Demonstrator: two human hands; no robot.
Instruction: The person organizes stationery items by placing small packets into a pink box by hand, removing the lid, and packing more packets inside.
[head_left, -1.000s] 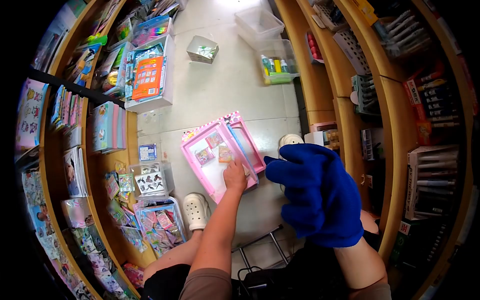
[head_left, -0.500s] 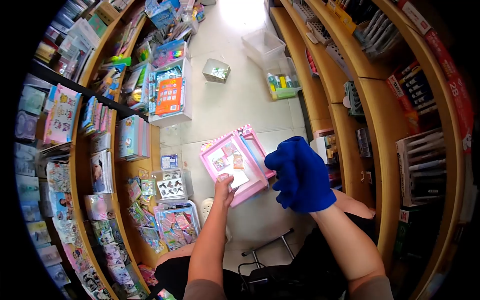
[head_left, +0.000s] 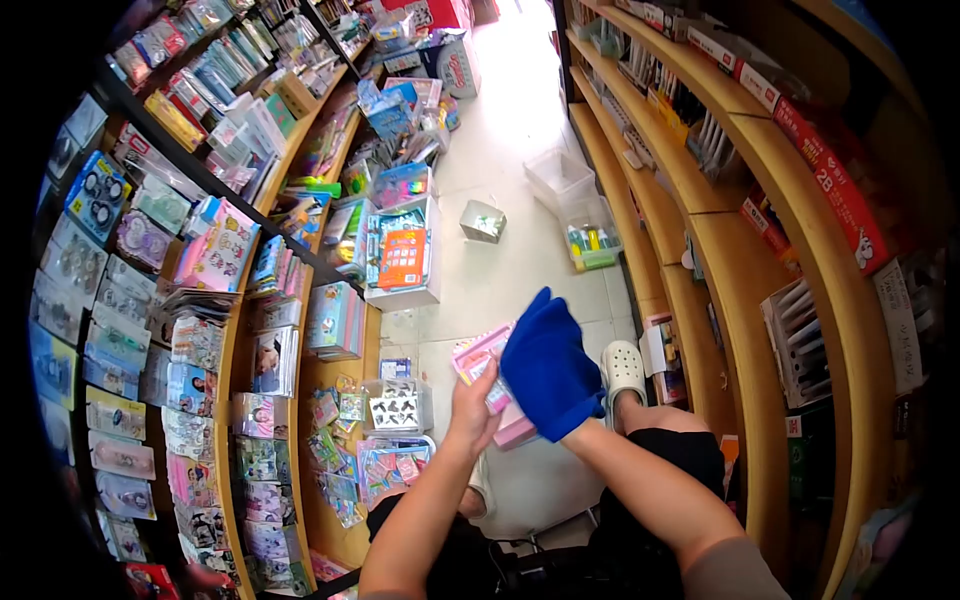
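Wooden shelves (head_left: 725, 260) flank a tiled floor (head_left: 500, 280) (its far end seems washed out by light).

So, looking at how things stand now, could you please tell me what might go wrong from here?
The gloved right hand hides part of the pink box from this view, so it might knock the box unseen. It is also close to the left hand, so the two could get in each other's way. The small carton stands on the aisle floor, where a step might kick it.
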